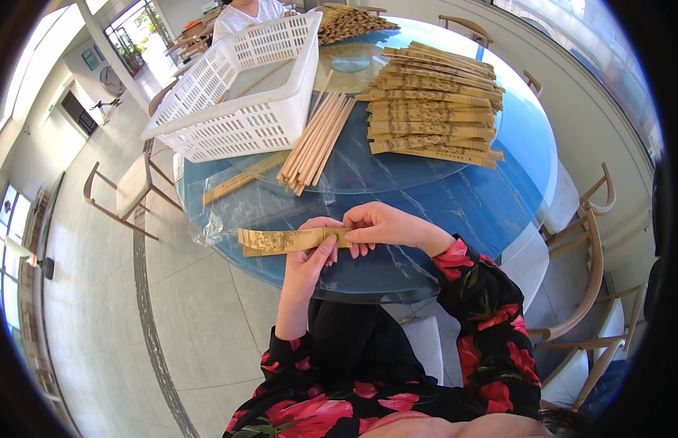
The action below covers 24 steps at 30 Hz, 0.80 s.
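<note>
Left hand [307, 266] pinches tan wrappers [277, 241] over the table's [397, 281] near edge, apparently steadying them; right hand [375, 223] pinches their right end. Sticks [317, 150] and, right, a wrapper pile [434, 109] lie beyond, seemingly within reach.

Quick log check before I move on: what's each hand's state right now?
Left hand: closed around the tan printed paper, thumb on top.
Right hand: closed, fingers pinching the paper's right end.

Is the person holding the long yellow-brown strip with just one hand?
No, the left hand holds the yellow-brown strip while the right hand pinches its right end.
</note>
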Available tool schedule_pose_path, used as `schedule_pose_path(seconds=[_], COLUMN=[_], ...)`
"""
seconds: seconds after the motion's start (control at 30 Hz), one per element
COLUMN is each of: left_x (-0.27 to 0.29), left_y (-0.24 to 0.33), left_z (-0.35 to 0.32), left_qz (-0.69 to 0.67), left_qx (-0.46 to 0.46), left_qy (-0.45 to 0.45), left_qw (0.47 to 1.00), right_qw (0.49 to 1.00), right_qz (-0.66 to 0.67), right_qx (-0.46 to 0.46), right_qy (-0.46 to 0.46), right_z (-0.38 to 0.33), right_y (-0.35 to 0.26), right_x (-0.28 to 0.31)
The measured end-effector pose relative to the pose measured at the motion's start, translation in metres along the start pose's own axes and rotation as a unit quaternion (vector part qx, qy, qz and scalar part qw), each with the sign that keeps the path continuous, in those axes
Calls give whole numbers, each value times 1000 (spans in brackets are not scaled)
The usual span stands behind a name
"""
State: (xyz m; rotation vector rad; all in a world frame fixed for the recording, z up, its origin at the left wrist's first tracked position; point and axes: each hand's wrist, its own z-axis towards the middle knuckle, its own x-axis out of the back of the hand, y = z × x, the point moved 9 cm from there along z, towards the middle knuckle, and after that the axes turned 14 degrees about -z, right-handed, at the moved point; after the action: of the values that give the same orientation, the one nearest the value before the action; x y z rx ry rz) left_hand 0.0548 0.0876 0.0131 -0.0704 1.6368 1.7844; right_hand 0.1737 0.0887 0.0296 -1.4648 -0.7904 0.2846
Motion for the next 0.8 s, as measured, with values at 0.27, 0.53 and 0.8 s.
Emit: schedule_pose_path(seconds=[0.27, 0.53, 0.8], left_x=[-8, -14, -9], left_y=[-1, 0, -3], left_z=[0, -2, -3], left_qz=[58, 68, 32], left_qx=[-17, -24, -10], left_qy=[-23, -30, -35], left_qw=[998, 997, 999], right_qw=[999, 999, 998], right_qz=[-39, 14, 20], right_qx=[-15, -36, -37], right_qy=[35, -2, -46], right_z=[1, 2, -1], right_y=[5, 16, 13], right_x=[4, 1, -5])
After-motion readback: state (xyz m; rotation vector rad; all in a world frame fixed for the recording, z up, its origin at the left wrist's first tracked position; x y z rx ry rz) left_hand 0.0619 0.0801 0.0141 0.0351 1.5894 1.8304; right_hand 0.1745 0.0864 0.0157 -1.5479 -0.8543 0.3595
